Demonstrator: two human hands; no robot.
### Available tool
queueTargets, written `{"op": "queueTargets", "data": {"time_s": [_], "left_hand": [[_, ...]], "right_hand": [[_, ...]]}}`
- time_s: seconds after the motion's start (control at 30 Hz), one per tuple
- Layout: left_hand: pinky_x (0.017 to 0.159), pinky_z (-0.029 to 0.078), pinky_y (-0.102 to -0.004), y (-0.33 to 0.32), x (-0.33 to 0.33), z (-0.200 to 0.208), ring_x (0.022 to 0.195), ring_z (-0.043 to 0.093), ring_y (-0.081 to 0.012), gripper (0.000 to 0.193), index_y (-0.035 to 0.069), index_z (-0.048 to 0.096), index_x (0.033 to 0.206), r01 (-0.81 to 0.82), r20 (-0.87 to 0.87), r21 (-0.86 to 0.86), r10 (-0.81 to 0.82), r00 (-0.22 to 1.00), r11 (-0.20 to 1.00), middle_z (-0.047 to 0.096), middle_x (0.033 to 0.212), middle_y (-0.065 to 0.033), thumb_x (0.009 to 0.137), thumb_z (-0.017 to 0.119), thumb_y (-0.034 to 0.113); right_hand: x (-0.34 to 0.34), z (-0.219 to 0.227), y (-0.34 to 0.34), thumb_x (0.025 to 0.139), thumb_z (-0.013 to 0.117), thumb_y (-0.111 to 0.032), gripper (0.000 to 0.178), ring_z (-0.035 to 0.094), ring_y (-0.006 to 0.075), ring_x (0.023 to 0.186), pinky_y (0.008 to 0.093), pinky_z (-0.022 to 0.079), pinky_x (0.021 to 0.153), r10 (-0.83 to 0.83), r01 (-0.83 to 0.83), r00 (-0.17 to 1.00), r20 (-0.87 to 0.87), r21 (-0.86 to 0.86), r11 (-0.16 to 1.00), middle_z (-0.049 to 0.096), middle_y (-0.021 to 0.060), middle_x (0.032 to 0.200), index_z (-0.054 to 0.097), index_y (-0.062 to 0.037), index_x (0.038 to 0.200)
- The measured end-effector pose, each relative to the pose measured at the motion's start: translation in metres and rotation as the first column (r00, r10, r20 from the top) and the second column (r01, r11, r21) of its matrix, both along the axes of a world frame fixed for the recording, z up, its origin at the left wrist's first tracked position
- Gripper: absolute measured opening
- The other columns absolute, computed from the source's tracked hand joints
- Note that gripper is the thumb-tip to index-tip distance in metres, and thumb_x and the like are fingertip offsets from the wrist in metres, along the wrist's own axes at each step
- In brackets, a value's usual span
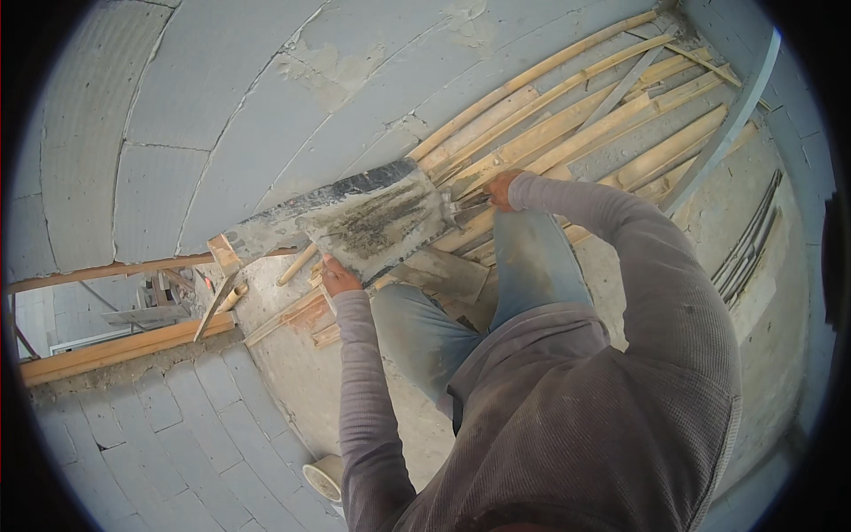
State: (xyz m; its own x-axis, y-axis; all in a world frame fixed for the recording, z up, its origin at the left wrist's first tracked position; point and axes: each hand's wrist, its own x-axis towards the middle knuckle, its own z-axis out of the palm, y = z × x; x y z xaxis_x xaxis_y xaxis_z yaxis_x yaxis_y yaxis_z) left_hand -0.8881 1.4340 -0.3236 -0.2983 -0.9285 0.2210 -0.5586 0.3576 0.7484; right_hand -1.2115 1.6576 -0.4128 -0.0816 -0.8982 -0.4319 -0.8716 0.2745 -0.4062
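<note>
Both my hands are closed on a mortar-caked shovel: left hand (337,277) under the blade (377,220), right hand (502,189) at the neck behind it. Blade lies between the grips, against the grey block wall (248,97), bamboo poles (585,115) beyond.

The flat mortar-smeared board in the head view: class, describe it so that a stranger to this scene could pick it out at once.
Start at the grey block wall filling the upper left, then drop to where it meets the pile of pale wooden slats. There the left hand and right hand hold the board between them. Unlike the thin bare slats, it is broad, flat and streaked with grey and dark mortar.
</note>
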Motion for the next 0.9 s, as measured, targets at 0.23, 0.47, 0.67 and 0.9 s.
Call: {"op": "queueTargets", "data": {"time_s": [0.23, 0.47, 0.67, 0.9], "left_hand": [[0.076, 0.047, -0.0396, 0.002, -0.006, 0.022, 0.081, 0.061, -0.0355, 0.054, -0.011, 0.06, 0.102, -0.026, 0.089, 0.02, 0.024, 0.996, 0.999, 0.066, 0.088, -0.024, 0.103, 0.031, 0.034], [0.08, 0.045, -0.042, 0.015, -0.032, 0.014, 0.088, 0.061, -0.0369, 0.055, -0.01, 0.06, 0.106, 0.077, -0.013, -0.092, -0.078, 0.997, 0.993, 0.065, 0.095, -0.025, 0.103, 0.031, 0.036], [0.096, 0.039, -0.0346, 0.02, -0.038, 0.05, 0.111, 0.054, -0.0308, 0.08, -0.012, 0.052, 0.123, -0.135, 0.006, 0.4, 0.145, 0.989, 0.906, 0.059, 0.119, -0.025, 0.099, 0.025, 0.059], [0.111, 0.026, -0.0337, 0.019, -0.048, 0.047, 0.134, 0.038, -0.0315, 0.089, -0.01, 0.033, 0.141, -0.084, -0.28, 0.319, 0.179, 0.943, 0.944, 0.037, 0.146, -0.0236, 0.096, 0.016, 0.065]], "right_hand": [[0.027, 0.032, 0.006, 0.092, 0.054, -0.031, 0.035, 0.061, 0.0349, 0.107, 0.0466, 0.047, 0.092, 0.009, -0.009, 1.0, -0.017, -0.016, 1.0, 0.065, 0.0172, 0.111, 0.06, -0.0078, 0.117], [-0.001, 0.002, -0.003, 0.093, 0.053, -0.033, 0.036, 0.062, 0.0353, 0.104, 0.0457, 0.048, 0.09, -0.027, 0.035, 0.985, -0.173, 0.043, 0.998, 0.067, 0.019, 0.105, 0.061, -0.0052, 0.114], [0.036, 0.085, -0.003, 0.093, 0.053, -0.035, 0.038, 0.063, 0.0359, 0.1, 0.0466, 0.048, 0.089, 0.032, -0.037, 0.999, -0.041, -0.123, 0.992, 0.067, 0.0175, 0.101, 0.06, -0.0048, 0.114], [0.063, 0.173, -0.036, 0.094, 0.053, -0.038, 0.039, 0.064, 0.0386, 0.087, 0.0484, 0.049, 0.083, 0.0, 0.047, 0.988, 0.155, -0.298, 0.953, 0.067, 0.0197, 0.084, 0.059, -0.0085, 0.118]]}}
